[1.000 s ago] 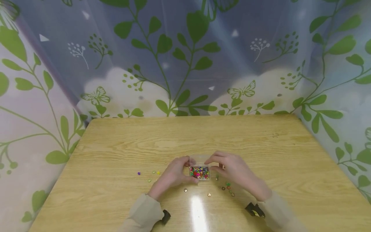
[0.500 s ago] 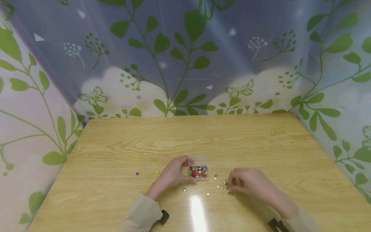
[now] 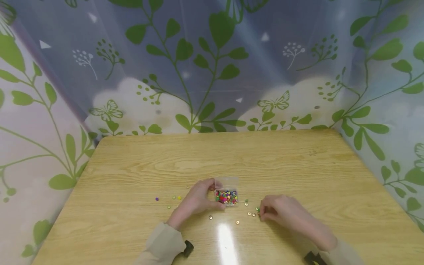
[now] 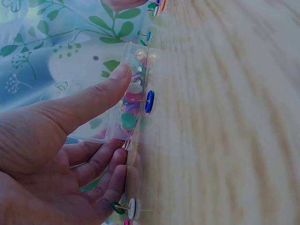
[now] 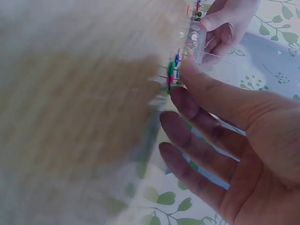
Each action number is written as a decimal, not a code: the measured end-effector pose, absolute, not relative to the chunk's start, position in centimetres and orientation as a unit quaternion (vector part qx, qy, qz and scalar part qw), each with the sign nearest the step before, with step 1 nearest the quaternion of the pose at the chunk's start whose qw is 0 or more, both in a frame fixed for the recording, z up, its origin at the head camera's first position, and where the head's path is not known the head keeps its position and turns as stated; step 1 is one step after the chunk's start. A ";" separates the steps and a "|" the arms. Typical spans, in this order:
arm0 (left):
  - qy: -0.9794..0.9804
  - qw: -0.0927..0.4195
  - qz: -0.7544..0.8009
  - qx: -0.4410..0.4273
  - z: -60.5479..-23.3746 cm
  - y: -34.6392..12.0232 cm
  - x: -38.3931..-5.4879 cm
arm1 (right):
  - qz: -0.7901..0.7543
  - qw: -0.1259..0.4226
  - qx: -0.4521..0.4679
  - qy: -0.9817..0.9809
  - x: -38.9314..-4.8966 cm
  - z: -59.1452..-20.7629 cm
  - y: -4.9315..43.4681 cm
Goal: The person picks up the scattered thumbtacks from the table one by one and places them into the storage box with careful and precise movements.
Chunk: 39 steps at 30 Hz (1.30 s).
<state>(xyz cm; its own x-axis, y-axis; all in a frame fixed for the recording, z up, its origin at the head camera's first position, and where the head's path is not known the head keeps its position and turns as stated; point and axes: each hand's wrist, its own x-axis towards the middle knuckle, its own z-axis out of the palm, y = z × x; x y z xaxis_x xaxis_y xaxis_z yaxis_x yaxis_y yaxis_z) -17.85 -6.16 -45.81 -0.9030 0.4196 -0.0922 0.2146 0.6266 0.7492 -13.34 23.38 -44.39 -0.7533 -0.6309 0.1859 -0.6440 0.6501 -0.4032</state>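
A small clear plastic box (image 3: pixel 226 197), its lid raised, holds many colourful thumbtacks. My left hand (image 3: pixel 196 200) grips it, thumb on the near side and fingers behind, as the left wrist view also shows. Off to the right of the box, my right hand (image 3: pixel 281 210) is down at the table with thumb and forefinger pinching at green and pink thumbtacks (image 5: pixel 171 77). Exactly how many it holds is hidden by the fingertips. Loose thumbtacks (image 3: pixel 253 214) lie just left of those fingertips.
More thumbtacks are scattered on the wooden table (image 3: pixel 139 162): a purple one (image 3: pixel 157 199) and a yellow one (image 3: pixel 179 198) left of my left hand, others (image 3: pixel 237 222) in front of the box. A leaf-patterned curtain (image 3: pixel 212 73) hangs behind the table.
My right hand has left the box, moving right and nearer to me onto the loose thumbtacks, and its fingertips have drawn together there. The left hand keeps its grip on the box.
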 end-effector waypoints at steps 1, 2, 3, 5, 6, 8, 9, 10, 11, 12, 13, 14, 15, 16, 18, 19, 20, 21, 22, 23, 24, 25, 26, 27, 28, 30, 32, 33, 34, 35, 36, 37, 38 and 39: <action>0.893 0.130 0.394 0.178 -45.8 -6.2 -17.8 | 0.234 0.019 0.349 -0.907 -13.5 -44.2 23.2; 0.893 0.130 0.393 0.177 -45.8 -6.2 -17.8 | 0.236 0.028 0.347 -0.907 -13.6 -44.1 23.0; 0.893 0.129 0.394 0.177 -45.7 -6.2 -17.9 | 0.239 0.035 0.345 -0.907 -13.7 -43.9 22.8; 0.893 0.130 0.394 0.176 -45.7 -6.2 -17.9 | 0.238 0.056 0.347 -0.906 -14.1 -43.5 22.2; 0.892 0.130 0.395 0.175 -45.7 -6.2 -17.9 | 0.233 0.072 0.352 -0.904 -14.2 -43.5 21.9; 0.891 0.132 0.398 0.174 -45.7 -6.1 -17.8 | 0.217 0.107 0.361 -0.901 -14.6 -43.3 21.2; 0.890 0.132 0.400 0.174 -45.7 -6.1 -17.8 | 0.214 0.121 0.366 -0.898 -14.7 -43.3 20.8; 0.889 0.133 0.402 0.174 -45.8 -6.1 -17.8 | 0.209 0.136 0.370 -0.895 -14.9 -43.3 20.4; 0.888 0.134 0.404 0.174 -45.8 -6.1 -17.8 | 0.206 0.147 0.373 -0.893 -15.0 -43.3 20.0; 0.887 0.134 0.406 0.174 -45.8 -6.1 -17.8 | 0.205 0.156 0.375 -0.890 -15.2 -43.3 19.6; 0.886 0.134 0.407 0.175 -45.7 -6.1 -17.7 | 0.206 0.160 0.375 -0.889 -15.3 -43.2 19.2; 0.886 0.134 0.408 0.176 -45.7 -6.1 -17.7 | 0.209 0.161 0.375 -0.889 -15.5 -43.2 18.9; 0.886 0.133 0.407 0.177 -45.7 -6.1 -17.7 | 0.211 0.162 0.375 -0.888 -15.6 -43.2 18.5; 0.886 0.133 0.407 0.177 -45.7 -6.1 -17.7 | 0.212 0.163 0.375 -0.888 -15.7 -43.1 18.1; 0.888 0.132 0.404 0.178 -45.6 -6.1 -17.7 | 0.216 0.164 0.373 -0.888 -15.9 -43.0 17.5; 0.888 0.131 0.404 0.178 -45.6 -6.1 -17.7 | 0.215 0.163 0.371 -0.889 -16.0 -43.0 17.2; 0.888 0.130 0.403 0.178 -45.6 -6.1 -17.7 | 0.215 0.164 0.369 -0.889 -16.1 -42.9 17.0; 0.889 0.130 0.402 0.178 -45.6 -6.1 -17.7 | 0.216 0.163 0.367 -0.890 -16.2 -42.9 16.8; 0.889 0.130 0.401 0.177 -45.6 -6.1 -17.8 | 0.217 0.163 0.365 -0.891 -16.3 -42.9 16.6; 0.889 0.130 0.400 0.178 -45.6 -6.1 -17.8 | 0.218 0.163 0.363 -0.891 -16.4 -42.9 16.6; 0.889 0.130 0.400 0.178 -45.6 -6.1 -17.8 | 0.218 0.163 0.361 -0.892 -16.4 -42.9 16.5; 0.889 0.131 0.400 0.179 -45.6 -6.1 -17.8 | 0.220 0.162 0.358 -0.893 -16.4 -42.9 16.6; 0.889 0.131 0.400 0.179 -45.6 -6.1 -17.8 | 0.222 0.160 0.355 -0.894 -16.4 -43.0 16.7; 0.890 0.131 0.399 0.178 -45.7 -6.0 -17.8 | 0.225 0.158 0.353 -0.894 -16.4 -43.0 16.8; 0.890 0.132 0.400 0.178 -45.7 -6.0 -17.8 | 0.229 0.159 0.352 -0.894 -16.3 -43.0 17.1; 0.890 0.131 0.400 0.177 -45.7 -6.0 -17.9 | 0.234 0.157 0.347 -0.895 -16.2 -43.1 17.7; 0.890 0.131 0.400 0.175 -45.7 -6.0 -17.9 | 0.232 0.159 0.343 -0.896 -16.0 -43.1 18.5; 0.889 0.132 0.401 0.175 -45.7 -6.0 -17.9 | 0.229 0.160 0.341 -0.897 -15.9 -43.2 18.9; 0.889 0.132 0.401 0.175 -45.6 -6.0 -17.8 | 0.226 0.158 0.340 -0.899 -15.8 -43.2 19.2; 0.890 0.132 0.400 0.175 -45.6 -6.0 -17.8 | 0.222 0.153 0.337 -0.902 -15.6 -43.3 19.6; 0.890 0.133 0.399 0.174 -45.5 -6.1 -17.8 | 0.218 0.147 0.334 -0.905 -15.5 -43.3 20.0; 0.891 0.134 0.397 0.173 -45.5 -6.1 -17.8 | 0.214 0.143 0.334 -0.907 -15.3 -43.4 20.3; 0.892 0.134 0.396 0.172 -45.5 -6.1 -17.8 | 0.212 0.135 0.335 -0.908 -15.2 -43.5 20.6; 0.893 0.135 0.394 0.172 -45.5 -6.1 -17.7 | 0.210 0.125 0.334 -0.910 -15.0 -43.5 20.8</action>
<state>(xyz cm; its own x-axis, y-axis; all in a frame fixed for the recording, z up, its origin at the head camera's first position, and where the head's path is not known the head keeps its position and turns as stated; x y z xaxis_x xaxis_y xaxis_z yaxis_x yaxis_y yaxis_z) -17.74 -6.11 -45.49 -0.9047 0.4129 -0.1046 0.2008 0.6300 0.7502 -15.03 20.84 -43.51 -0.7458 -0.5556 0.3674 -0.6605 0.6885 -0.2996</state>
